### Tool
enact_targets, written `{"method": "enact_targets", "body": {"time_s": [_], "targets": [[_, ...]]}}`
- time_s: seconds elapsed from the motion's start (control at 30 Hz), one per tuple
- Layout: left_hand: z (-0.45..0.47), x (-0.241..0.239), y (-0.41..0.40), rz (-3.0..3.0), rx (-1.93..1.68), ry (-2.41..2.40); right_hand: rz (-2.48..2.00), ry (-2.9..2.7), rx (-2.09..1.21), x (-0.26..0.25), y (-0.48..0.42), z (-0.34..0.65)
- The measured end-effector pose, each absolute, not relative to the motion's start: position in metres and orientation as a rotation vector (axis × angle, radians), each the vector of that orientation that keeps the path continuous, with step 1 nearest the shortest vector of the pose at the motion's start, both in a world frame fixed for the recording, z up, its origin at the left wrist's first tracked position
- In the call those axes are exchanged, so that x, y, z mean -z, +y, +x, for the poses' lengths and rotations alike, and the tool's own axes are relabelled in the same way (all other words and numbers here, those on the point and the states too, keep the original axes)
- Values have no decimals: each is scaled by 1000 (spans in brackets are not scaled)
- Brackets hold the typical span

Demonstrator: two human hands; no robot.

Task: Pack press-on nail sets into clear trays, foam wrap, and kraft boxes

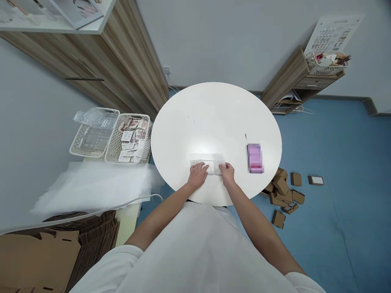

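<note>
Head view: floor [345, 195], tabletop [214, 106], blurred pack [255, 157] at three o'clock. Left hand [198, 175] lies spread on wrap [209, 157]; right hand [227, 172] pinches it.

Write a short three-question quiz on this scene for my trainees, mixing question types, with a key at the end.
1. What are the left grip and the right grip both touching?
a) a glass jar
b) a pale sheet
c) a pair of scissors

2. True or false: on the white table, the purple item lies to the right of both grips.

3. Fill in the colour: the small brown boxes lie on a ____ floor.

Key: 1. b; 2. true; 3. blue.
</note>
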State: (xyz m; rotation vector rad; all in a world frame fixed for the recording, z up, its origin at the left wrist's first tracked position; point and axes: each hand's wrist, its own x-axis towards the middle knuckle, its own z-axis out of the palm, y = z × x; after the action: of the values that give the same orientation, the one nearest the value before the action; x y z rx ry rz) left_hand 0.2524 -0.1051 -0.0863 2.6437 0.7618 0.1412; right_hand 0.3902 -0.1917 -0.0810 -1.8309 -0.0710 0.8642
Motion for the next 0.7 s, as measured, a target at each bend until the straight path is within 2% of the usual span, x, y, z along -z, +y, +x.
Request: {"method": "enact_targets", "body": {"time_s": [0.23, 0.43, 0.6, 0.7], "targets": [[268, 84, -114, 2560, -104, 764, -1803, -133, -847, 67, -194, 388], [256, 74, -112, 2357, -151, 937, -1914, -553, -1011, 69, -187, 386], [232, 71, -107, 1896, -136, 1546, -2231, -1035, -743, 74, -188, 384], [232, 71, -108, 1662, -106, 1563, -2322, -1220, -520, 79, -191, 379]]}}
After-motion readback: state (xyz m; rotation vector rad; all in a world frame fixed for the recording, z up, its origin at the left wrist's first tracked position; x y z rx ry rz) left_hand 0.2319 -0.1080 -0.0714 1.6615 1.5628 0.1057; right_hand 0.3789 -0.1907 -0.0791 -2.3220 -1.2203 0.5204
